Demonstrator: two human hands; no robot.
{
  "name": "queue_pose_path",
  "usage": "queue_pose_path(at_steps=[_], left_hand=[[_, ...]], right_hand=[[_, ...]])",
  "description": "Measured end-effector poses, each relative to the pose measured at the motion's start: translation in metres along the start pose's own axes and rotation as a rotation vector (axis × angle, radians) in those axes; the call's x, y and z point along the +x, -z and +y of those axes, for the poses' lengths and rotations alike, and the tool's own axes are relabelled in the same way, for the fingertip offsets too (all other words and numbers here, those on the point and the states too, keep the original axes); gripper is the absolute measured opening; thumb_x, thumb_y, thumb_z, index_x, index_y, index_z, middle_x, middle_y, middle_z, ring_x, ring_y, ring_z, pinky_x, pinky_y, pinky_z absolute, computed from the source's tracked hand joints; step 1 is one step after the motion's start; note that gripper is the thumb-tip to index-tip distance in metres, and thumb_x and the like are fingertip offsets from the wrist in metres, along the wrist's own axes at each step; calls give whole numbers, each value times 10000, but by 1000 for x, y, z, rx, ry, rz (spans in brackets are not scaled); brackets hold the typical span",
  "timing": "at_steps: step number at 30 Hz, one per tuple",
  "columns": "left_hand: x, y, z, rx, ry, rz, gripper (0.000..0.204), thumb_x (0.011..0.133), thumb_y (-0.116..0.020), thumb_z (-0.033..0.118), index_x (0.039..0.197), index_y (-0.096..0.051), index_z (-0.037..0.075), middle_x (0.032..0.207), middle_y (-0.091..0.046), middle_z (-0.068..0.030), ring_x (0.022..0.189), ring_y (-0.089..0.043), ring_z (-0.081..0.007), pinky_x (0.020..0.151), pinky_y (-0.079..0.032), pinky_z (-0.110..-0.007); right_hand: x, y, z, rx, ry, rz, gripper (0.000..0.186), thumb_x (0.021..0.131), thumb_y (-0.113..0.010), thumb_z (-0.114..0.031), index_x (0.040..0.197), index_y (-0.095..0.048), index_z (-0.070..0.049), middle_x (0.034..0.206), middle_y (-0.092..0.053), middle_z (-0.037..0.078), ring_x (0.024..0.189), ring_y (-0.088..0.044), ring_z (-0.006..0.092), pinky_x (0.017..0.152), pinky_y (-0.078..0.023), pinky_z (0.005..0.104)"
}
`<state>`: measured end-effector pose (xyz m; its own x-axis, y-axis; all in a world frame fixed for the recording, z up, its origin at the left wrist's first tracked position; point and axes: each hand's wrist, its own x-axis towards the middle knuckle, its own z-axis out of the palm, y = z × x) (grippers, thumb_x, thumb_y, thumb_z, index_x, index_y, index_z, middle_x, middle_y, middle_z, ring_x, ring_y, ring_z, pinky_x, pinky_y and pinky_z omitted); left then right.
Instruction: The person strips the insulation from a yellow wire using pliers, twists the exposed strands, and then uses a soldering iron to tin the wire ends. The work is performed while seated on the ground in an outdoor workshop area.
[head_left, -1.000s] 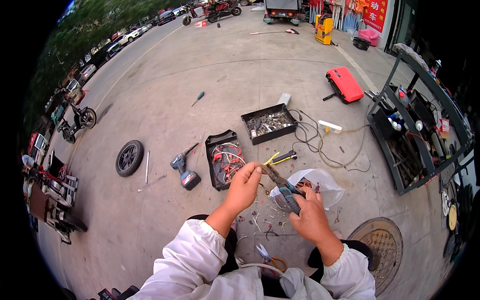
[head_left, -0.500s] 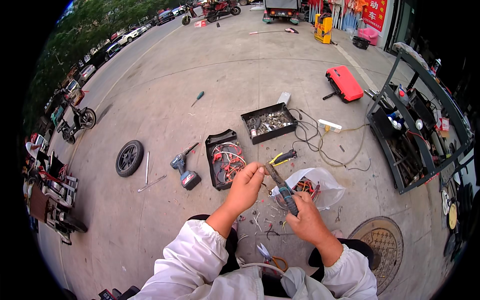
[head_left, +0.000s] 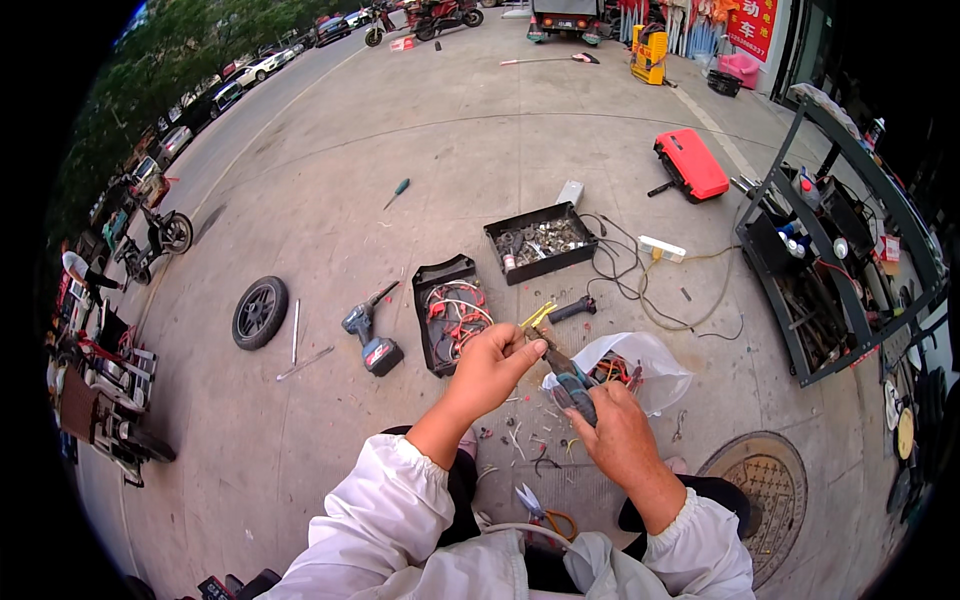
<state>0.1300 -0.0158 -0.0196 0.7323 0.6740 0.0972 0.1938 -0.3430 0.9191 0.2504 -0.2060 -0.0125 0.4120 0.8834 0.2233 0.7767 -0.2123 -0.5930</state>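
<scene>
My left hand (head_left: 490,365) pinches the yellow wires (head_left: 540,312) near the jaws of the pliers. My right hand (head_left: 615,435) is closed round the teal-and-dark handles of the pliers (head_left: 570,375), held above a white plastic bag (head_left: 660,375) with red wiring inside. Just beyond the wires is a dark, elongated object (head_left: 572,307), too unclear to name. Orange-handled scissors (head_left: 558,522) lie by my legs among scattered wire scraps.
A tray of wiring (head_left: 425,322), parts box (head_left: 495,250), cordless drill (head_left: 380,350), loose wheel (head_left: 260,312), screwdriver (head_left: 398,192), power strip (head_left: 661,248) and red case (head_left: 690,165) surround me. A tool cart (head_left: 805,280) stands right; another person (head_left: 80,268) is among scooters at left.
My left hand has shifted slightly right, with its thumb further over the pliers' jaws, and more of the yellow wire ends shows. The other person at left has come further into view.
</scene>
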Motion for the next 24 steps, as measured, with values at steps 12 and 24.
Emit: queue_pose_path(at_steps=[12, 24], left_hand=[[-1, -12, 15, -205, 29, 176, 531, 866, -771, 234, 602, -326, 116, 602, -330, 77, 589, -293, -48, 495, -265, -265], [-2, -29, -1, -335, -43, 95, 304, 1034, -494, 292, 921, -576, 21, 790, -518, -1, 758, -454, -71, 681, -415, -268]], right_hand=[[-1, 2, -8, 55, -52, 36, 286, 863, -713, -194, 981, -601, 42, 956, -577, 213, 883, -592, 397, 768, -493, 454], [9, 3, 10, 135, 19, 69, 246, 680, -612, -4, 921, -607, 51, 1036, -573, 270, 990, -557, 463, 892, -451, 492]])
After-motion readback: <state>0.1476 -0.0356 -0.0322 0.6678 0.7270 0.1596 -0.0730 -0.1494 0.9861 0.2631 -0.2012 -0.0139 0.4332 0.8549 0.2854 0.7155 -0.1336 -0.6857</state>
